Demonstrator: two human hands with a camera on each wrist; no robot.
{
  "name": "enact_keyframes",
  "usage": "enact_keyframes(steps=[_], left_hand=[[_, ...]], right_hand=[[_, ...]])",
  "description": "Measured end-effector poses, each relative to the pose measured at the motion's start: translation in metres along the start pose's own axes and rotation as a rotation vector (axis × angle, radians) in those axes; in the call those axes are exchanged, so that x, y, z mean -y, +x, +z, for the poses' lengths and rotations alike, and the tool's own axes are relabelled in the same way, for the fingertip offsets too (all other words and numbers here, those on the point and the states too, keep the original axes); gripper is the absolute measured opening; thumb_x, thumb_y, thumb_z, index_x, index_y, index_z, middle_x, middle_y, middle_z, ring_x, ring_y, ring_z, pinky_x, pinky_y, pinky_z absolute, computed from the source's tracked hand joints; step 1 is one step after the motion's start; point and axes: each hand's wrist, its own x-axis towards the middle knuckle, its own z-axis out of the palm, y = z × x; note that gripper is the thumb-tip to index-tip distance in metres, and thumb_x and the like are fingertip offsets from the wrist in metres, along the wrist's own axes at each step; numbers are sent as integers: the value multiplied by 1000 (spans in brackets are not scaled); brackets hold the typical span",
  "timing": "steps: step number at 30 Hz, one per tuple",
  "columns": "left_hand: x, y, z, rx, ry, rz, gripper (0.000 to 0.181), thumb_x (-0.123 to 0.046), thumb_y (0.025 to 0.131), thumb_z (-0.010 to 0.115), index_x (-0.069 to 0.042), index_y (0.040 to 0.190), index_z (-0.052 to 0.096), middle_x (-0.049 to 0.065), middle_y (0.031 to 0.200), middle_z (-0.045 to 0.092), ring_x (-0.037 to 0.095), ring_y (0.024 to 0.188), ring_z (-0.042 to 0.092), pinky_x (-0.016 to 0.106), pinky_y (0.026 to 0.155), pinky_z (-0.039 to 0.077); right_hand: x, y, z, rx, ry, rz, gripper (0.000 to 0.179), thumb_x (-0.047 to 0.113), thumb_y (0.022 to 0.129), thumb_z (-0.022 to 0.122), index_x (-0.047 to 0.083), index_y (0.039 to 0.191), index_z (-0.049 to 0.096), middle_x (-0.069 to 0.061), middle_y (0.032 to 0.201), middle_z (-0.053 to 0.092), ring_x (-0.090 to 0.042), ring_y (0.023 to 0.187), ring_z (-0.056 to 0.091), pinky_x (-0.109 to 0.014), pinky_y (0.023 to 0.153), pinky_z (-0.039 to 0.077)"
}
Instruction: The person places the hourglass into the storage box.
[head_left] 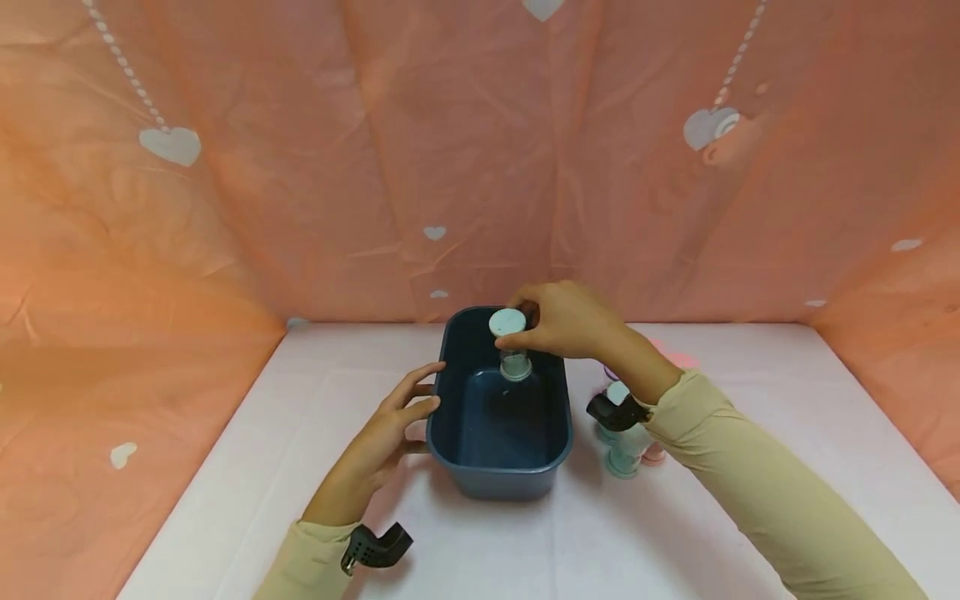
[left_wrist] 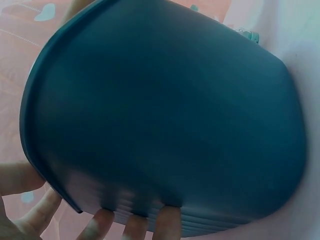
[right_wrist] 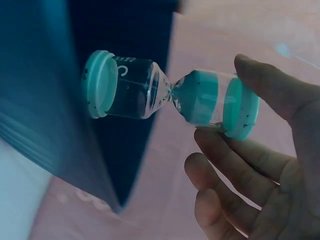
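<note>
Between thumb and fingers, my right hand (head_left: 566, 321) pinches a sand timer (right_wrist: 197, 97) by its upper end. The timer has teal end caps and teal sand, and its lower end reaches inside the dark blue plastic bin (head_left: 491, 482). In the right wrist view the sand sits in the bulb nearest the hand. My left hand (head_left: 386, 433) rests its fairly straight, spread fingertips against the left side of the bin. In the left wrist view, fingers (left_wrist: 167, 222) touch the ribbed wall of the bin.
Several more sand timers (head_left: 622, 460), teal and pinkish, stand to the right of the bin, partly hidden by the right forearm. A white tabletop (head_left: 300, 433) lies beneath, with an orange heart-patterned sheet (head_left: 465, 150) behind and at both sides.
</note>
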Motion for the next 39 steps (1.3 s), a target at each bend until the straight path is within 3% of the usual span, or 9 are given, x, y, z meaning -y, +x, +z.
enact_keyframes(steps=[11, 24, 39], left_hand=[[2, 0, -4, 15, 8, -16, 50, -23, 103, 50, -28, 151, 38, 14, 146, 32, 37, 129, 38, 41, 80, 50], [-2, 3, -1, 26, 7, -7, 48, -23, 104, 49, -29, 150, 39, 14, 145, 32, 42, 133, 36, 43, 85, 51], [-4, 3, -4, 16, 37, -1, 49, -25, 103, 52, -30, 150, 39, 13, 144, 33, 37, 132, 38, 42, 83, 50]], right_hand=[[-5, 26, 39, 110, -3, -75, 48, 43, 75, 86, 14, 112, 75, 0, 96, 76, -13, 86, 68, -27, 70, 53], [-18, 29, 58, 193, -29, -7, 50, 42, 82, 81, 15, 123, 70, -2, 107, 75, -15, 94, 68, -31, 79, 54], [-13, 41, 71, 182, -147, 43, 48, 50, 86, 73, 22, 125, 68, 4, 107, 72, -14, 93, 65, -37, 82, 52]])
